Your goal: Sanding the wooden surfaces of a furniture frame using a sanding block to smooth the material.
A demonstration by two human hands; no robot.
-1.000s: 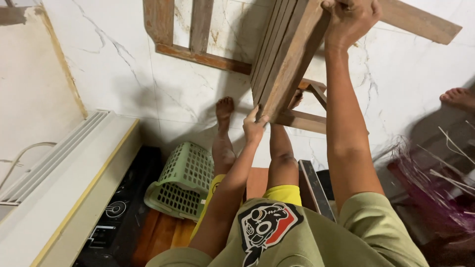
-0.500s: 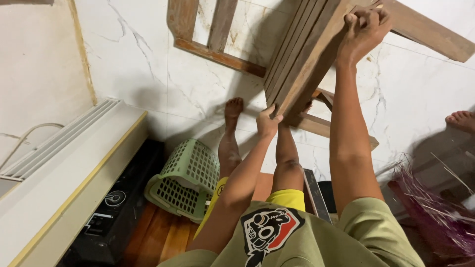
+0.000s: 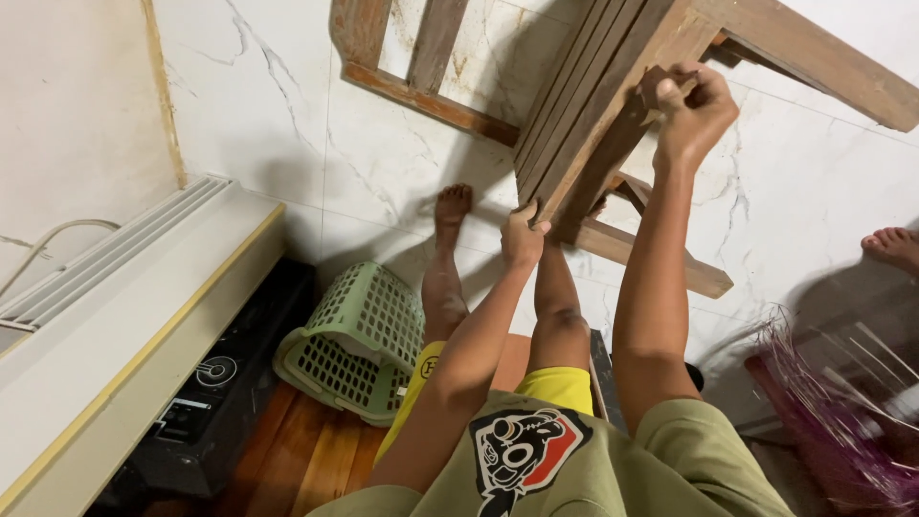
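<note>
Head view: a wooden chair [image 3: 593,105] tilts above the tiled floor [image 3: 364,153]. Left hand [image 3: 524,235] pinches its seat's lower corner; right hand [image 3: 691,105] fists around the upper edge. Keeping both grips firm should prevent twisting.

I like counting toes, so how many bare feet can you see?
3: one foot flat on the white floor, another mostly hidden behind the wooden chair, a third at the right edge.

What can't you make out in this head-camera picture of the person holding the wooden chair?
- Chair: its top and far legs are cut off by the upper edge.
- Right hand: the fingertips curl behind the seat frame.
- Someone's foot: the rest is cut off by the right edge.
- Black appliance: its markings are too small.
</note>
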